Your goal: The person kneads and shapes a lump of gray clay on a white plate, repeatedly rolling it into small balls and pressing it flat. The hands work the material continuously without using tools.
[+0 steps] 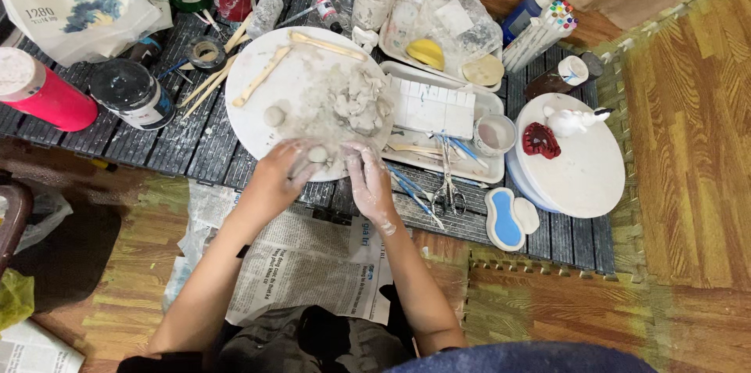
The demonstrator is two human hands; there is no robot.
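A view from above of a person seated at a low, dark slatted table (195,146) crowded with craft supplies. Near the centre of the frame sits a round white board (282,76) smeared with grey clay. The left hand (283,173), at the board's lower edge, curls its fingers around a small clay ball (317,155), pinching it. The right hand (369,181), coated in pale clay, rests just beside it with fingers extended and loosely together, the tips touching the board; it grips nothing. A second clay ball (274,116) lies alone on the board to the left, and a heap of torn clay lumps (356,103) sits toward the upper right of the board.

To the right, scissors (447,185) and blue-handled tools lie close to the right hand. A red bottle (39,95) lies at the left of the frame. Newspaper (313,263) covers the lap.

The held ball sits at the very rim of the board, so a slip could likely roll it off onto the newspaper. Wet fingers may also squash it out of shape.
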